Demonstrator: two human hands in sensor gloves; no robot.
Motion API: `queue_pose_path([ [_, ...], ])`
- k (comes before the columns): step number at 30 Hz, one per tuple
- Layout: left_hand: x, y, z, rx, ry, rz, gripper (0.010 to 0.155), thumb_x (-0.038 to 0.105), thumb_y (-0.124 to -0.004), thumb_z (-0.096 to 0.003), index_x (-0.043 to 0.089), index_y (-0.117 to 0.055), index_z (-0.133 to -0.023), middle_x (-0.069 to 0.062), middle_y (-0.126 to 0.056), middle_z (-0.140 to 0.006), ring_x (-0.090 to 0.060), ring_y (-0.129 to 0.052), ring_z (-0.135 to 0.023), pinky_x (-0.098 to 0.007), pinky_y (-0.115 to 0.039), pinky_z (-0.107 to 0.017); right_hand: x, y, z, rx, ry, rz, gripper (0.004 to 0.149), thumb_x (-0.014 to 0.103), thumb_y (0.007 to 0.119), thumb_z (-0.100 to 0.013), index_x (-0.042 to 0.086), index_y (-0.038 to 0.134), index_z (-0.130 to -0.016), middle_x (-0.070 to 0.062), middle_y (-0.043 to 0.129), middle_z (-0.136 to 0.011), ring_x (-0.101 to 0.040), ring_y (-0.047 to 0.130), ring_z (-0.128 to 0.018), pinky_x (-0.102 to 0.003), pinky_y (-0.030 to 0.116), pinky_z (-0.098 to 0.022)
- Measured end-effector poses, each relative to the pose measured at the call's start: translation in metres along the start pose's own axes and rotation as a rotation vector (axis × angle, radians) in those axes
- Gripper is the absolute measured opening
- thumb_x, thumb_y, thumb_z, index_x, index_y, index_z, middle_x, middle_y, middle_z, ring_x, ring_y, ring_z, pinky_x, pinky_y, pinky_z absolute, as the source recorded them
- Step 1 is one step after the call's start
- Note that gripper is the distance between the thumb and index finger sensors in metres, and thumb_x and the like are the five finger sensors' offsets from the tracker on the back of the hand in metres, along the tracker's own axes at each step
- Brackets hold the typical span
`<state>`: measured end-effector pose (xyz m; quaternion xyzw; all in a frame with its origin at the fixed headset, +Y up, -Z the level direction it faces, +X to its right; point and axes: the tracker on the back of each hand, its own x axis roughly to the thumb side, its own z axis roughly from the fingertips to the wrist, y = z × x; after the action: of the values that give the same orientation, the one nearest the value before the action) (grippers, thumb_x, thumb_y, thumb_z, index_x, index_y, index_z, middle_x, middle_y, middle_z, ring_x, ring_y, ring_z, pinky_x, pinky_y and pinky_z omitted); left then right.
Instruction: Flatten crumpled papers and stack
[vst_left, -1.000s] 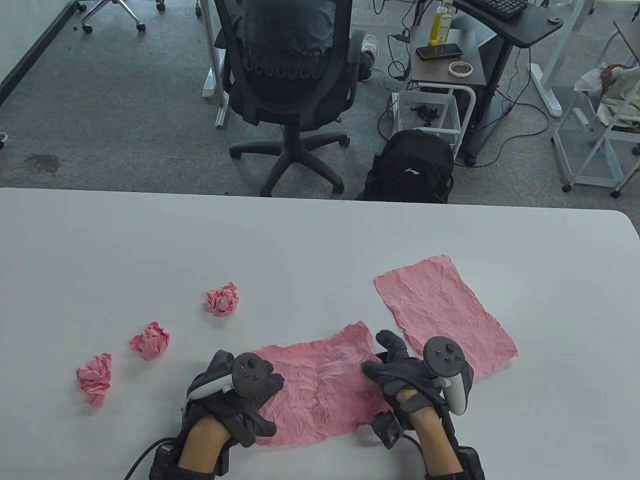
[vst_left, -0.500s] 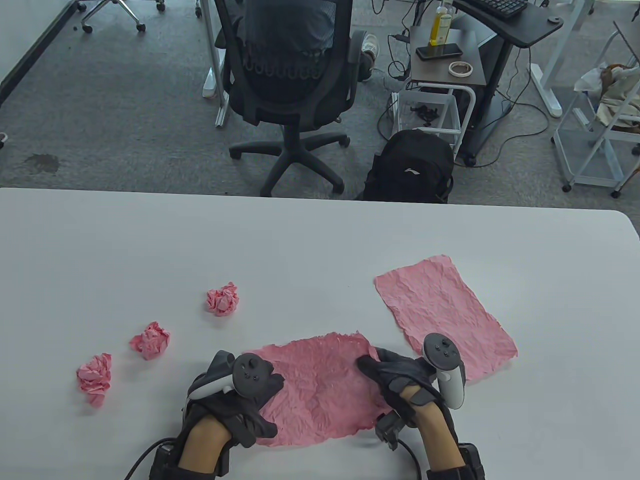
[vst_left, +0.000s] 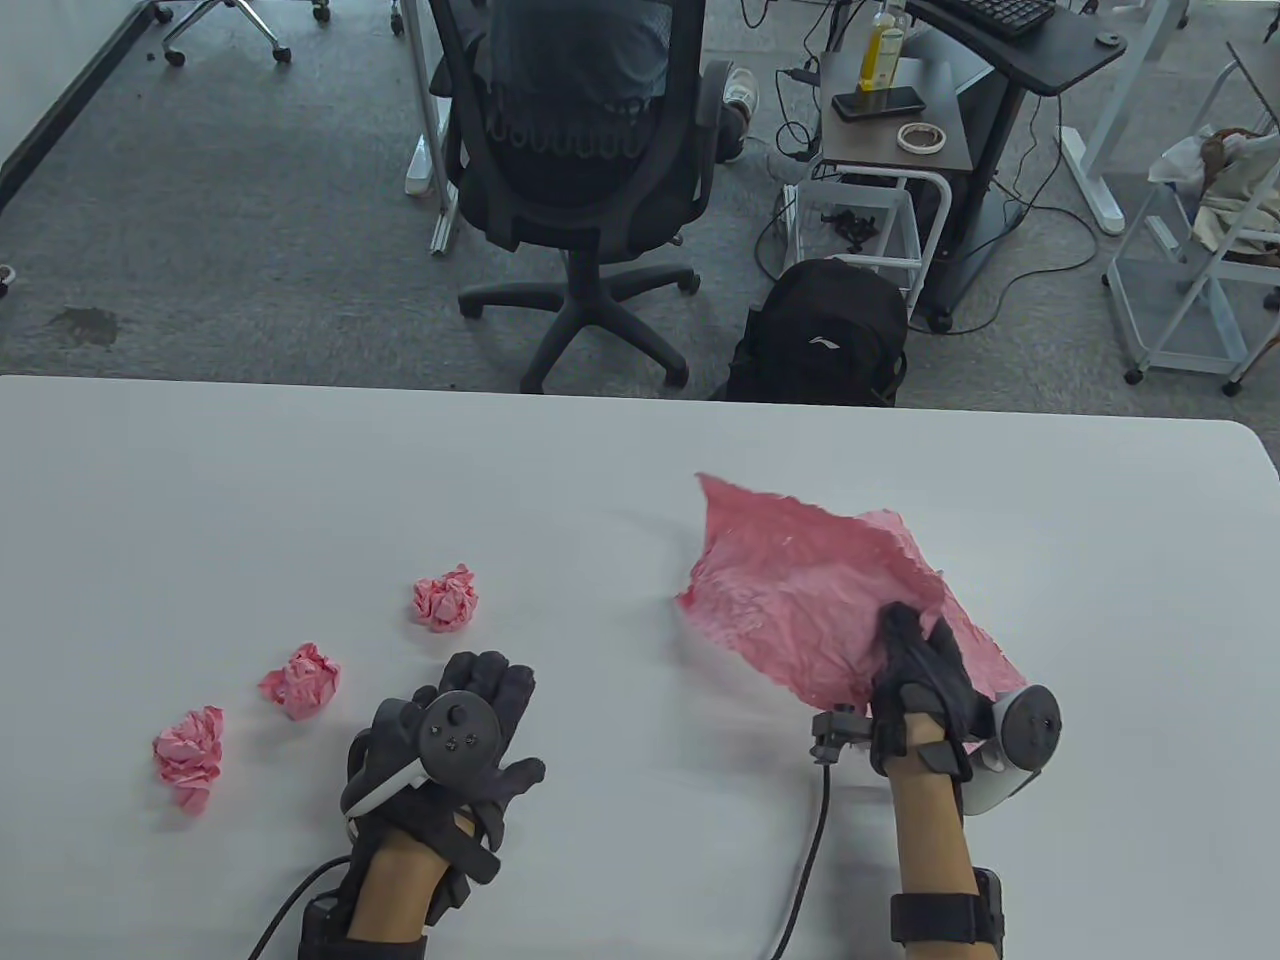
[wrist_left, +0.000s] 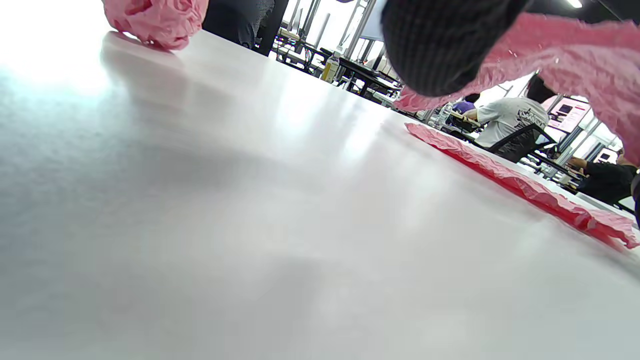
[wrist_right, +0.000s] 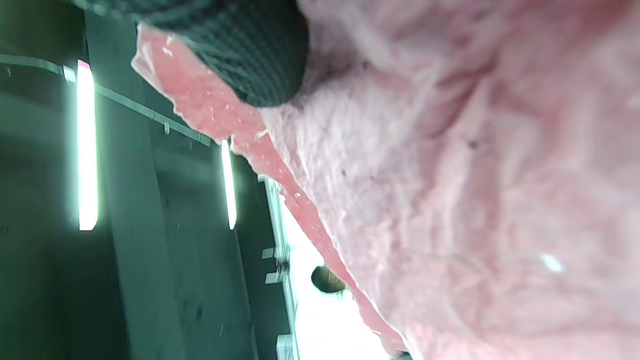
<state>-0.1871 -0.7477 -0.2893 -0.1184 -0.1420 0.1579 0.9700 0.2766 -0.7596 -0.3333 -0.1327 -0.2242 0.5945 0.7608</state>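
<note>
Since the earlier frames the flattened pink sheet (vst_left: 790, 590) has been lifted off the tabletop (vst_left: 620, 470) from between the hands and carried to the right, and the left hand (vst_left: 450, 740) has been drawn off it. The sheet is thin, wrinkled tissue-like paper with ragged edges; it is gripped at its near edge by the right hand (vst_left: 925, 680), fingers closed on it, and is held tilted above the second flattened sheet (vst_left: 985, 650), which lies flat beneath and just beyond that hand. In the right wrist view the paper's soft, creased surface (wrist_right: 450, 200) is seen filling the frame, with a dark knitted fingertip (wrist_right: 240, 45) pressed on it. The left hand is held with fingers spread, empty, over the smooth white tabletop. Three crumpled pink balls are found left of and beyond the left hand: one nearest (vst_left: 300, 682), one farther left (vst_left: 188, 752), one beyond (vst_left: 446, 597)
</note>
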Motion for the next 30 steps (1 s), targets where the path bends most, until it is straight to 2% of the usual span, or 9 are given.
queue_pose_path([
  [3, 0.0, 0.0, 0.0, 0.001, -0.001, 0.002, 0.086, 0.052, -0.08, -0.048, 0.024, -0.032, -0.114, -0.011, -0.02, -0.117, -0.04, -0.015, -0.112, -0.067, -0.027, -0.076, -0.002, -0.025, -0.005, -0.143, 0.028, 0.124, 0.043, 0.025, 0.073, -0.052, 0.01, 0.072, -0.092, -0.018, 0.095, -0.076, -0.035, 0.106, -0.049, -0.043, 0.089, -0.03],
  [6, 0.001, 0.001, 0.001, 0.004, -0.007, -0.005, 0.086, 0.053, -0.079, -0.048, 0.024, -0.033, -0.114, -0.011, -0.02, -0.117, -0.04, -0.016, -0.112, -0.067, -0.027, -0.076, 0.0, -0.033, -0.004, -0.099, 0.107, 0.367, 0.052, 0.02, 0.075, -0.049, 0.001, 0.063, -0.096, -0.031, 0.086, -0.082, -0.047, 0.098, -0.055, -0.053, 0.082, -0.034],
  [8, 0.0, 0.0, 0.0, -0.004, -0.002, -0.002, 0.086, 0.053, -0.079, -0.048, 0.024, -0.033, -0.114, -0.011, -0.02, -0.117, -0.04, -0.015, -0.112, -0.067, -0.027, -0.076, 0.005, -0.031, -0.002, -0.045, 0.125, 0.513, 0.061, 0.023, 0.078, -0.049, 0.0, 0.052, -0.1, -0.035, 0.075, -0.089, -0.052, 0.091, -0.062, -0.057, 0.077, -0.039],
  [12, -0.005, 0.001, 0.001, 0.01, 0.012, 0.003, 0.086, 0.052, -0.079, -0.048, 0.024, -0.033, -0.114, -0.012, -0.021, -0.117, -0.04, -0.016, -0.113, -0.067, -0.027, -0.076, 0.016, -0.028, 0.01, -0.031, 0.037, 0.847, 0.076, 0.032, 0.082, -0.049, 0.002, 0.039, -0.103, -0.033, 0.061, -0.099, -0.054, 0.08, -0.074, -0.059, 0.071, -0.046],
  [17, -0.012, 0.008, 0.005, 0.069, 0.035, 0.01, 0.086, 0.052, -0.08, -0.0479, 0.024, -0.033, -0.114, -0.012, -0.021, -0.117, -0.041, -0.017, -0.113, -0.067, -0.028, -0.076, 0.033, -0.028, 0.021, -0.074, -0.067, 0.95, 0.082, 0.034, 0.083, -0.049, 0.008, 0.028, -0.105, -0.03, 0.036, -0.107, -0.056, 0.055, -0.088, -0.064, 0.056, -0.056],
  [19, -0.017, 0.016, 0.01, 0.134, 0.066, 0.003, 0.086, 0.051, -0.08, -0.0481, 0.024, -0.033, -0.114, -0.011, -0.021, -0.117, -0.041, -0.018, -0.113, -0.068, -0.028, -0.076, 0.041, -0.024, 0.027, -0.087, -0.129, 0.992, 0.083, 0.035, 0.083, -0.05, 0.011, 0.026, -0.106, -0.029, 0.029, -0.108, -0.056, 0.048, -0.091, -0.065, 0.051, -0.059],
  [22, -0.033, 0.03, 0.021, 0.253, 0.161, -0.004, 0.086, 0.049, -0.081, -0.0479, 0.023, -0.033, -0.114, -0.012, -0.022, -0.117, -0.043, -0.019, -0.113, -0.069, -0.027, -0.075, 0.049, -0.012, 0.035, -0.072, -0.24, 0.999, 0.082, 0.036, 0.082, -0.05, 0.013, 0.028, -0.106, -0.027, 0.027, -0.109, -0.056, 0.044, -0.093, -0.065, 0.048, -0.061],
  [26, -0.073, 0.048, 0.044, 0.406, 0.415, 0.023, 0.086, 0.049, -0.081, -0.0489, 0.023, -0.032, -0.115, -0.012, -0.018, -0.117, -0.044, -0.017, -0.112, -0.071, -0.023, -0.074, 0.05, 0.006, 0.047, -0.014, -0.337, 1.011, 0.079, 0.036, 0.082, -0.05, 0.013, 0.032, -0.106, -0.027, 0.031, -0.109, -0.055, 0.046, -0.092, -0.064, 0.05, -0.06],
  [30, -0.114, 0.056, 0.066, 0.466, 0.624, 0.144, 0.084, 0.044, -0.081, -0.0504, 0.023, -0.032, -0.115, -0.008, -0.013, -0.116, -0.045, -0.012, -0.111, -0.071, -0.02, -0.073, 0.044, 0.017, 0.051, 0.055, -0.357, 0.994, 0.076, 0.036, 0.082, -0.05, 0.012, 0.036, -0.106, -0.027, 0.034, -0.109, -0.055, 0.049, -0.091, -0.064, 0.051, -0.06],
])
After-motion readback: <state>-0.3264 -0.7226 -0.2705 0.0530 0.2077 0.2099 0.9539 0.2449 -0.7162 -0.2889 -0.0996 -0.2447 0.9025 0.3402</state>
